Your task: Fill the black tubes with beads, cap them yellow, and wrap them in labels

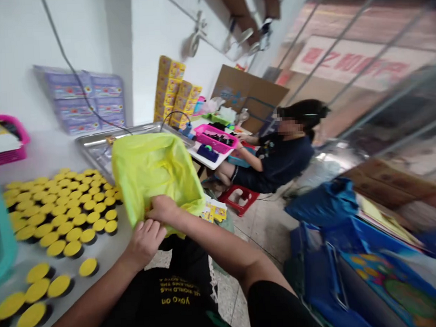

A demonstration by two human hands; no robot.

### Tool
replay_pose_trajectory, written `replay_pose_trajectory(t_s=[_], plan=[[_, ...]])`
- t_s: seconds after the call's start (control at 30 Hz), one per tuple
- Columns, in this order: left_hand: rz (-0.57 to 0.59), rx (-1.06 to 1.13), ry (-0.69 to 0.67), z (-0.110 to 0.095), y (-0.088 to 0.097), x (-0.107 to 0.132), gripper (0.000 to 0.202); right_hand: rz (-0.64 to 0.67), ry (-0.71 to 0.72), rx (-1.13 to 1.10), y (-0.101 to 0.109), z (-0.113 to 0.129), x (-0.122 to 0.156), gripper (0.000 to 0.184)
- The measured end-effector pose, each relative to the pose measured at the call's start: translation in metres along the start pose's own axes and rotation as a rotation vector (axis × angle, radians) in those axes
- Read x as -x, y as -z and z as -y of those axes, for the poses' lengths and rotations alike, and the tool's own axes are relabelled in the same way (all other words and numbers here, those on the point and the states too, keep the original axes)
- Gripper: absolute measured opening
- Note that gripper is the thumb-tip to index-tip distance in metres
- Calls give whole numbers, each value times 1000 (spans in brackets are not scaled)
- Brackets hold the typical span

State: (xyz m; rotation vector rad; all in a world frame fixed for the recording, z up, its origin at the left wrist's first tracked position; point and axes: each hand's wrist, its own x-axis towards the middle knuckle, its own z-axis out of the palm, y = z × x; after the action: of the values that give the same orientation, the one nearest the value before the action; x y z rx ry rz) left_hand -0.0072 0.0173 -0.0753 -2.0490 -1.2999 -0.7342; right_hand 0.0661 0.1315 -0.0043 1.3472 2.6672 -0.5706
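Observation:
A bright yellow-green plastic bag (156, 156) is spread open in front of me in a boxy shape. Whatever gives it that shape is hidden beneath it. My left hand (147, 241) is closed on the bag's near rim, its fingers curled over the edge. Right beside it, my right hand (164, 209) is also closed on the near rim, reaching slightly inside, and its fingertips are hidden. To the left, many round black pieces with yellow tops (72, 218) stand on the grey table (111, 298).
Behind the bag lies a metal tray (87, 145). A teal basket (4, 240) and a pink basket (20, 138) stand at left. Another person (282, 151) sits by a pink basket of black parts (217, 138). Blue folded chairs or bags (316, 265) fill the right.

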Motion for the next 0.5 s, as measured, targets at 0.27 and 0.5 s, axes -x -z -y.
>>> replay_pose_trajectory(t_s=[0.27,0.5], plan=[[-7,-36,-64,14,11,-13,22,-50,-96,-621,20,-31,-14,28],[-42,167,160,2,43,-22,27,-303,119,-1255,21,-45,27,33]])
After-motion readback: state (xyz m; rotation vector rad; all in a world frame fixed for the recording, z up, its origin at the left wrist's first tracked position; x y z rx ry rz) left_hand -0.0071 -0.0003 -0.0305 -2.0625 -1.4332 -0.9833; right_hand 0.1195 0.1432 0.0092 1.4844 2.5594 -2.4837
